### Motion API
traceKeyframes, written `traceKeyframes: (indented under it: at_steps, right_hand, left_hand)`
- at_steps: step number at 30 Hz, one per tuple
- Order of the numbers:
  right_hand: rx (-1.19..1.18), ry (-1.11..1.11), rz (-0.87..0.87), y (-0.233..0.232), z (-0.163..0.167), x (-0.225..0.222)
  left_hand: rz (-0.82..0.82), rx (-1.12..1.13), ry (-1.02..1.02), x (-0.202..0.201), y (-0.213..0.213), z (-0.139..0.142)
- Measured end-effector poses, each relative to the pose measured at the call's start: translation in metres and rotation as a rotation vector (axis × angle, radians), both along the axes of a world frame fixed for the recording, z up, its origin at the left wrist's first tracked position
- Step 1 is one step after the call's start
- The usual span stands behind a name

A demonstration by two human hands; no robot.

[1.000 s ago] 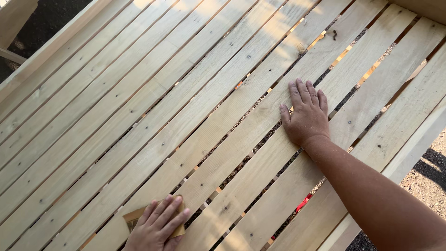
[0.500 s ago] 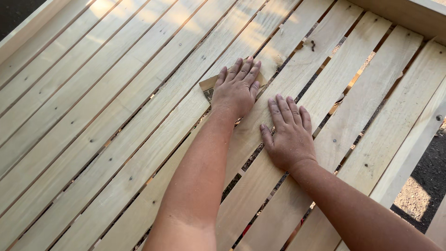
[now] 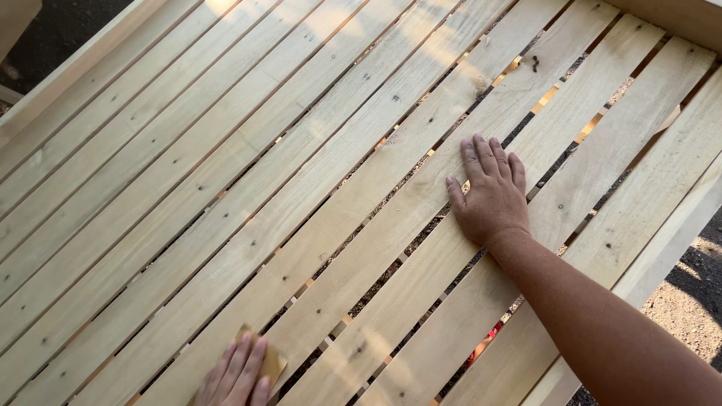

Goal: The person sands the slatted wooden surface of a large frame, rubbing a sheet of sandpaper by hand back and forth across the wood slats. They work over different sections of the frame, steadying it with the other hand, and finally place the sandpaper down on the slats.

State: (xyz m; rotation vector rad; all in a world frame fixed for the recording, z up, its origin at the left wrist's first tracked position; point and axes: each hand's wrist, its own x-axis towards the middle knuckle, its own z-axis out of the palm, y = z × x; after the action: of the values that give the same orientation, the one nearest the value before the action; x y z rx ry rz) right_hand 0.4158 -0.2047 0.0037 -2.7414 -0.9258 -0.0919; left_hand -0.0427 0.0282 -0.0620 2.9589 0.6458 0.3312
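Two hands rest on our slatted pale wood surface (image 3: 248,188). Our left hand (image 3: 237,374), at about 7 o'clock, presses flat with fingers extended on a tan sanding sheet (image 3: 269,362), which peeks out just at 1 o'clock of the fingers. Our right hand (image 3: 490,189), well apart toward 3 o'clock, lies open, palm down, holding nothing. Slats run lengthwise from 7 o'clock to 1 o'clock. We see a small red scrap (image 3: 492,331) through a gap below.

One head-worn view, looking steeply down and close over the slatted wooden frame (image 3: 316,195), boards running diagonally from near left to far right, ground showing at the right edge.
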Motion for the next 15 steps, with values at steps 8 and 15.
traceKeyframes:
  at_steps: [8, 15]
  right_hand:
    - [-0.017, -0.026, -0.002, 0.001, -0.001, -0.003]
    - [-0.024, -0.042, -0.003, 0.002, -0.003, -0.009]
  left_hand:
    - [-0.216, 0.073, 0.018, 0.016, 0.012, 0.026]
    - [-0.249, -0.078, 0.119, 0.308, -0.025, 0.082]
